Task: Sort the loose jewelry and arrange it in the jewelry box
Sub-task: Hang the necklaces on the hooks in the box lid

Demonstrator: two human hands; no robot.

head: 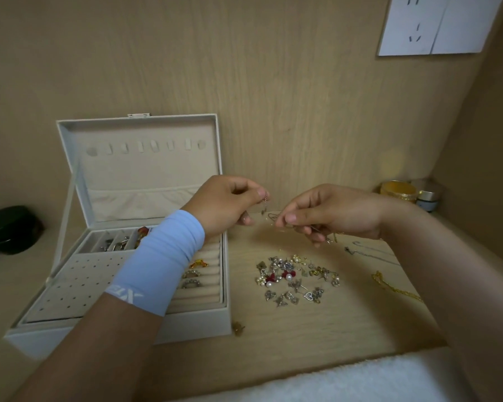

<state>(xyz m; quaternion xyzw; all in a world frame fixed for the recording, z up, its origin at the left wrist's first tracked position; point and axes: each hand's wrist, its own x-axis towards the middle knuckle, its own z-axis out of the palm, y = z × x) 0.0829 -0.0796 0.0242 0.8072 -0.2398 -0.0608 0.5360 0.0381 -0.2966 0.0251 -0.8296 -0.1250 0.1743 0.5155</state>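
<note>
Pinching a thin silver dangling earring (264, 202) by its top is the left hand (224, 205). The right hand (331, 216) pinches a silver piece (317, 229); likely light, fragile.

Thin chain (265, 202) between left hand (227, 203) and right hand (328, 213)

Light wood surface (317, 329): open jewelry box (198, 323) left, earring pile (295, 281) centre, one stray piece (238, 328) just beside the box's front corner. Silver chain (372, 253) and gold chain (389, 285) right. Gold bangle (399, 191) and jar (429, 197) in the back right corner, black object (10, 227) far left.
</note>
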